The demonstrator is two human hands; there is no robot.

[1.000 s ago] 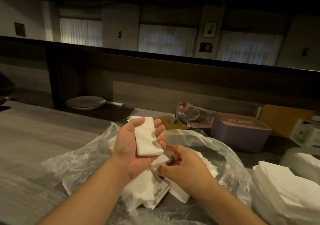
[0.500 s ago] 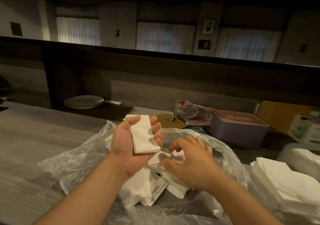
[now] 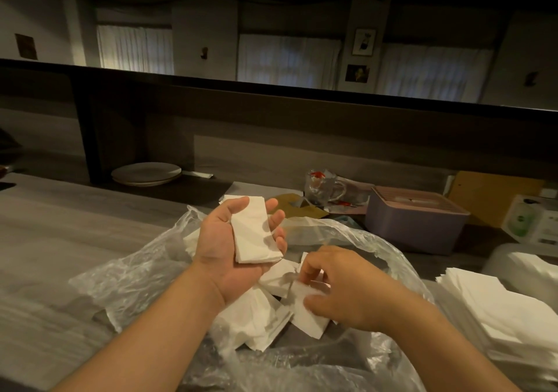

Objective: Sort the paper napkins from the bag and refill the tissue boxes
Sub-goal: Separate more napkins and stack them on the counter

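Folded napkin stack [image 3: 253,234] lay in the upturned left hand [image 3: 232,249], grip loosely curled round it, above the clear plastic bag [image 3: 145,273] on the bench [image 3: 60,225]. Right hand [image 3: 347,289] pinched a loose napkin [image 3: 308,316] inside the bag. Tissue box [image 3: 413,225] sat behind, sorted napkin pile [image 3: 507,307] at right.

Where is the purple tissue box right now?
In the head view, the purple plastic tissue box sits on the counter at the far right, just right of the clear glass mug and beyond the clear plastic bag.
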